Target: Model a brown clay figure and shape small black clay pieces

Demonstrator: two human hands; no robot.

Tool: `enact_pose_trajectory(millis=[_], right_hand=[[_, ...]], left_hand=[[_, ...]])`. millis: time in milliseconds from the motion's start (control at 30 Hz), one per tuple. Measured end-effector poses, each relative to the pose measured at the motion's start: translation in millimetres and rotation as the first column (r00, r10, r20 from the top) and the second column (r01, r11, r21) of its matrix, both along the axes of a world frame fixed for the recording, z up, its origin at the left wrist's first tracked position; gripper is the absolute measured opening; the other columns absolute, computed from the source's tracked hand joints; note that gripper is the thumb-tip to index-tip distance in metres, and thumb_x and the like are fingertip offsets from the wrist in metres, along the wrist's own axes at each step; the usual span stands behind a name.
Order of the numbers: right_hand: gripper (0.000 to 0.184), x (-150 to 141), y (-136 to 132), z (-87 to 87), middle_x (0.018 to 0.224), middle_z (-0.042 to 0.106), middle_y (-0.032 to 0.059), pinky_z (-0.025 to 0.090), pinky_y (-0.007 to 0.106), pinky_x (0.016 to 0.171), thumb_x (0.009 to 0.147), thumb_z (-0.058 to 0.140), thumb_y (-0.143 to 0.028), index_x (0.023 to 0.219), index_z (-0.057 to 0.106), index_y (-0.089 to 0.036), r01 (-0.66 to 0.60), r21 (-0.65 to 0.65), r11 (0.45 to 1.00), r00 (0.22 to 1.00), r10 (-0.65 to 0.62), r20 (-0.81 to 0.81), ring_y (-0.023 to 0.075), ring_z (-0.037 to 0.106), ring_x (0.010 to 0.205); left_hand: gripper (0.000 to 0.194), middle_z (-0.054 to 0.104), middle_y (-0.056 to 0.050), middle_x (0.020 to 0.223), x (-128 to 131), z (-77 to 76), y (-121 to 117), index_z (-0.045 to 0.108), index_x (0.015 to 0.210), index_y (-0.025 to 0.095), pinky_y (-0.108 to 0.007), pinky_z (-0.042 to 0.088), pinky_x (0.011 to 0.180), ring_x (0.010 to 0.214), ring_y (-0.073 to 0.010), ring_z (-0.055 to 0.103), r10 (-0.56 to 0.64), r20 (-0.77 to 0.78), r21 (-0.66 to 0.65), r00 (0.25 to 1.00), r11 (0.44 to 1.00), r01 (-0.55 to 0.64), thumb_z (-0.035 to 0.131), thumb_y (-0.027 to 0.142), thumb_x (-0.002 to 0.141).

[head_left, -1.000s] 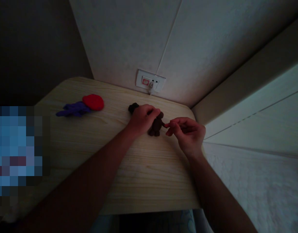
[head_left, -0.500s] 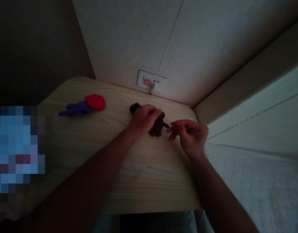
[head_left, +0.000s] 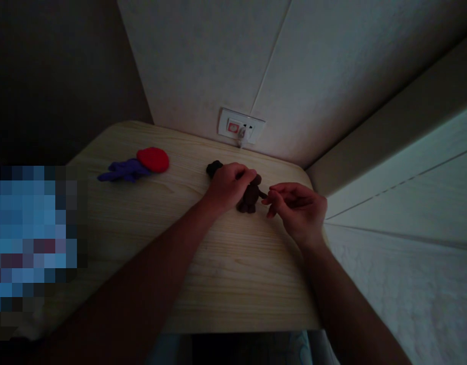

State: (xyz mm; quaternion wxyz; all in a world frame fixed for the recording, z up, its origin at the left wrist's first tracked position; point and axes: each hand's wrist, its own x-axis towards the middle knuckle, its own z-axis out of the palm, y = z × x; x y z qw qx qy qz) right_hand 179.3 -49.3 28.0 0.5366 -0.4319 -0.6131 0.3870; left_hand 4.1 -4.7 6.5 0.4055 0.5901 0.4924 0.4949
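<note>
A small dark brown clay figure (head_left: 250, 195) lies on the light wooden table (head_left: 203, 263) near its far right corner. My left hand (head_left: 227, 185) is curled over the figure's upper part and holds it down. My right hand (head_left: 296, 208) is just right of it, fingers bent, thumb and forefinger pinched at the figure's thin side limb. A separate dark clay lump (head_left: 213, 168) sits behind my left hand.
A red clay disc (head_left: 153, 159) and a purple clay shape (head_left: 123, 170) lie at the table's far left. A wall socket (head_left: 241, 125) sits just behind the table. White bedding (head_left: 400, 284) lies to the right. A blurred blue patch covers the left edge.
My right hand let go of the limb and drew back a little, then came close to it again. My left hand stayed on the figure.
</note>
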Motion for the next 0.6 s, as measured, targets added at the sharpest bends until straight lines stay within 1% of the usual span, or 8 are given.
enact_pose_trajectory(millis=[200,333,467,600], right_hand=[[0.021,0.9,1.6,-4.3,0.068,0.078,0.0006,0.056,0.02,0.044,0.082,0.087,-0.034,0.091,0.075,-0.02,-0.02,-0.032,0.999,1.0,0.019,-0.012,0.0127,0.07,0.05],[0.023,-0.5,2.9,-3.2,0.068,0.078,0.0009,0.053,0.022,0.041,0.085,0.084,-0.04,0.09,0.075,-0.02,-0.026,-0.029,0.999,1.0,0.026,-0.017,0.012,0.066,0.046],[0.033,-0.7,3.7,-0.8,0.067,0.075,0.0019,0.05,0.025,0.042,0.094,0.073,-0.05,0.085,0.073,-0.019,-0.019,-0.004,1.0,0.999,0.019,0.038,0.0115,0.062,0.043],[0.038,0.9,5.4,-1.9,0.067,0.07,-0.0005,0.046,0.025,0.044,0.102,0.059,-0.054,0.082,0.062,-0.022,-0.043,0.005,0.999,0.999,0.043,0.006,0.0111,0.059,0.046]], left_hand=[[0.036,0.063,-0.004,0.066,-0.5,0.5,-0.8,0.067,0.068,0.018,-0.031,0.041,0.06,0.068,-0.0181,0.059,-0.004,0.0,-0.008,1.0,1.0,0.004,0.058,0.047,0.087],[0.036,0.062,-0.003,0.065,-0.8,-0.1,-0.5,0.064,0.066,0.018,-0.031,0.041,0.06,0.068,-0.0183,0.058,-0.007,0.006,0.0,1.0,1.0,0.007,0.058,0.047,0.087],[0.036,0.061,-0.003,0.064,-0.6,1.1,-0.6,0.063,0.064,0.019,-0.032,0.041,0.061,0.069,-0.0189,0.059,-0.011,0.011,0.0,1.0,1.0,0.011,0.057,0.046,0.087],[0.034,0.061,-0.003,0.065,-0.5,2.3,-0.2,0.063,0.064,0.019,-0.033,0.04,0.063,0.069,-0.0189,0.059,-0.002,-0.001,0.006,1.0,1.0,0.002,0.058,0.045,0.086]])
